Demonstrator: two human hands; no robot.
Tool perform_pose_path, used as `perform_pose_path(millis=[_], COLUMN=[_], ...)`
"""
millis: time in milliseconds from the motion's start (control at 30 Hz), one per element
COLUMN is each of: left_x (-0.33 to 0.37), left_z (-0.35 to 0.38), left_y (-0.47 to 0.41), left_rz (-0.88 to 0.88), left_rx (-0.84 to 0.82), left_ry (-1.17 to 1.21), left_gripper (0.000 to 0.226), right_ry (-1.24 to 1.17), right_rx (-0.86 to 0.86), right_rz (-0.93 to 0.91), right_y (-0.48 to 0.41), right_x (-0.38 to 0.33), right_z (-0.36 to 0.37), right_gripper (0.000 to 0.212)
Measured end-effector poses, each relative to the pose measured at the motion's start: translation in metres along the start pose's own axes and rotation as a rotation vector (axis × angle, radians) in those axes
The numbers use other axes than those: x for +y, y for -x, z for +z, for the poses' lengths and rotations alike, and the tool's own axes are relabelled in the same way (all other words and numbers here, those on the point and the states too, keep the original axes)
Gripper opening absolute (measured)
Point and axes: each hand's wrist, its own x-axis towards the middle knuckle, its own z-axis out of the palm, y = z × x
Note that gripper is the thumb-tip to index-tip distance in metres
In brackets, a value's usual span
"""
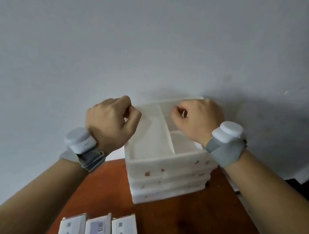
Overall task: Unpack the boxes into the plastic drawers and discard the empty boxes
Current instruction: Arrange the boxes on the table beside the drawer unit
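Observation:
A white plastic drawer unit (165,181) stands on the wooden table, several shallow drawers stacked. The top drawer (154,135) lies open to view, split by dividers into compartments that look empty. My left hand (110,120) is curled at its far left rim, fingers pinched on the edge. My right hand (196,118) is curled over the far right side, fingertips pinched at the back wall. Three white boxes (99,229) with printed labels lie side by side at the near edge of the table, closed.
The reddish-brown table (187,222) stands against a plain grey wall (156,42). The drawer unit sits at the table's back edge. Each wrist carries a grey strap with a white device. A dark object (293,182) shows at the right beyond the table.

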Motion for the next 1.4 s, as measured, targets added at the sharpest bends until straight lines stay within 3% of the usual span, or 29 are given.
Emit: perform_pose_path(millis=[133, 300, 367, 433, 567, 767, 933, 1167, 1333, 1400], left_x=[-0.007, -0.003, 0.007, 0.022, 0.039, 0.065, 0.061, 0.032, 0.026, 0.018], left_z=[0.000, -0.017, -0.025, -0.041, -0.067, -0.110, -0.111, -0.089, -0.078, -0.074], left_y=[0.015, 0.048, 0.067, 0.090, 0.113, 0.159, 0.202, 0.268, 0.285, 0.286], left_rz=[-0.022, -0.024, -0.133, -0.314, -0.599, -0.538, -0.404, -0.336, -0.259, -0.256], left_rx=[-0.109, -0.148, -0.197, -0.297, -0.419, -0.404, -0.429, -0.701, -0.665, -0.677], left_ry=[0.102, 0.080, 0.198, 0.464, 0.738, 0.635, 0.331, -0.074, -0.202, -0.199], left_gripper=[0.023, 0.021, 0.026, 0.035, 0.038, 0.025, 0.025, 0.037, 0.044, 0.045], right_ry=[0.015, -0.057, -0.091, -0.121, -0.107, -0.033, -0.068, -0.162, -0.235, -0.327], right_rx=[-0.107, -0.050, 0.011, 0.025, -0.151, -0.191, -0.201, -0.362, -0.514, -0.638], right_rz=[0.059, 0.023, 0.007, 0.000, -0.038, -0.017, -0.001, -0.008, -0.086, -0.090], right_y=[0.006, 0.027, 0.048, 0.080, 0.110, 0.159, 0.196, 0.247, 0.274, 0.279], right_x=[0.004, 0.006, 0.009, 0.011, 0.010, 0.005, -0.001, -0.020, -0.052, -0.068], right_z=[-0.001, -0.009, -0.015, -0.027, -0.053, -0.107, -0.114, -0.071, -0.043, -0.035], right_gripper=[0.037, 0.030, 0.024, 0.024, 0.031, 0.026, 0.023, 0.021, 0.034, 0.058])
